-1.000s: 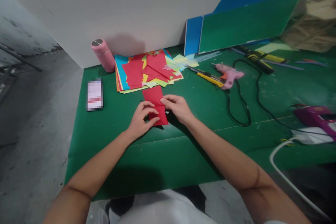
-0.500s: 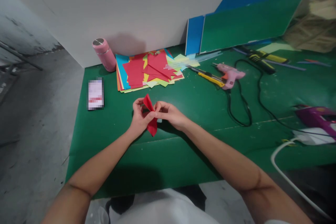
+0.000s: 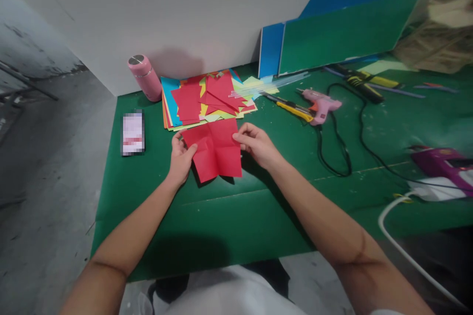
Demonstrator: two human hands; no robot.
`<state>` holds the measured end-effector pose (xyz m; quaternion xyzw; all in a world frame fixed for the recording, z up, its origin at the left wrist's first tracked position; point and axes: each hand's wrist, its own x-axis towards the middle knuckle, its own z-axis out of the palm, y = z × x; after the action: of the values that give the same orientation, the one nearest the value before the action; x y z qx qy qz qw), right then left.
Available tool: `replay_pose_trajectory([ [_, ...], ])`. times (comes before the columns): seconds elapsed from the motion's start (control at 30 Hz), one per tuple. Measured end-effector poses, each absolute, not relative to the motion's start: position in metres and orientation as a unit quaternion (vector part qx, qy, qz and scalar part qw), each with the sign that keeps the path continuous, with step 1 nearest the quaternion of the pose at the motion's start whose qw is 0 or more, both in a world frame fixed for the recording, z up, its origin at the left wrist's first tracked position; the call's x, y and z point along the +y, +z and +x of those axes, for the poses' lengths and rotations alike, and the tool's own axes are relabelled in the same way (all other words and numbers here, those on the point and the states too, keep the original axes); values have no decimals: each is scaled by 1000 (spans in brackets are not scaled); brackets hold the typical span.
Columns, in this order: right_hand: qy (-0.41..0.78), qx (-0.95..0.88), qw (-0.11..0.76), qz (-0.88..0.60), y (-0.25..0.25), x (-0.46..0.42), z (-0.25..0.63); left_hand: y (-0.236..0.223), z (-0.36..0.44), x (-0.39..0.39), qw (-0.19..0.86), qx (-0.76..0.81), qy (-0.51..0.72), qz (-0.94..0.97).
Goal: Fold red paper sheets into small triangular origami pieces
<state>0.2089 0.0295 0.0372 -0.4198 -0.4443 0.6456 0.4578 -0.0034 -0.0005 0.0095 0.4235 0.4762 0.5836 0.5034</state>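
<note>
A red sheet of paper (image 3: 218,152) is spread between my two hands, with crossing creases dividing it. My left hand (image 3: 181,158) pinches its left edge, thumb on top and fingers behind. At the right edge, my right hand (image 3: 257,143) grips the paper between thumb and fingers. The sheet is held just over the green table (image 3: 236,221), and its shadow shows below. Just beyond it lies a pile of coloured paper (image 3: 188,103) with several red pieces on top.
A pink flask (image 3: 146,78) and a phone (image 3: 133,133) are at the left. To the right are a yellow utility knife (image 3: 293,110), clear glue sticks (image 3: 269,86), a pink glue gun (image 3: 322,107) with its cord, and a purple device (image 3: 439,165). Boards (image 3: 347,32) lean at the back.
The red paper went from half-folded, to pinched together between both hands, to opened out wide. My hands have moved apart, left and right.
</note>
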Motion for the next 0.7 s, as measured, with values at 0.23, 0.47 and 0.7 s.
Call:
replay_pose_trajectory([
  [0.23,492,-567,432,-500,20,43,218,4,-8,2,464,472,553,506],
  [0.47,336,-694,342,-538,17,37,216,9,-6,-8,186,542,440,691],
  [0.7,226,-781,330,-480,20,35,214,22,0,-17,128,452,310,827],
])
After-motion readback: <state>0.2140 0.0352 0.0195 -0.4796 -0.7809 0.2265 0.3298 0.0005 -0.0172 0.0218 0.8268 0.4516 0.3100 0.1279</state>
